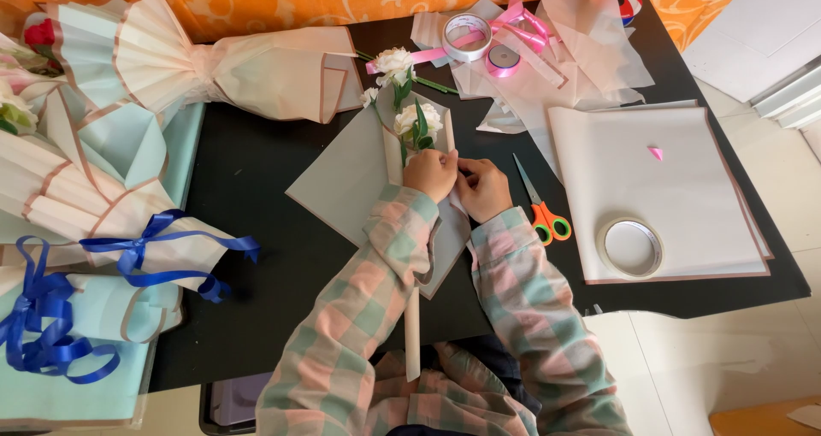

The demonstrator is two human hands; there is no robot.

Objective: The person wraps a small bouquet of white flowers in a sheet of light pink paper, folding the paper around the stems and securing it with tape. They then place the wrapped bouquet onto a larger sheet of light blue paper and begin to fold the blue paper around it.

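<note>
My left hand (429,174) and my right hand (484,188) meet at the middle of a black table (256,188), pinching a narrow folded wrap of pale paper (395,152) around white flowers with green leaves (417,121). The wrap lies on a grey-green sheet (346,179) with a pink border. A strip of the same paper (412,333) runs down toward my lap. Both arms wear pink-and-green checked sleeves.
Orange-handled scissors (540,209) lie just right of my right hand. A tape roll (630,248) sits on a stack of pale sheets (650,188). Another tape roll (467,36), pink ribbon (513,26) and a loose white flower (395,63) are at the back. Finished bouquets with blue ribbons (137,252) crowd the left.
</note>
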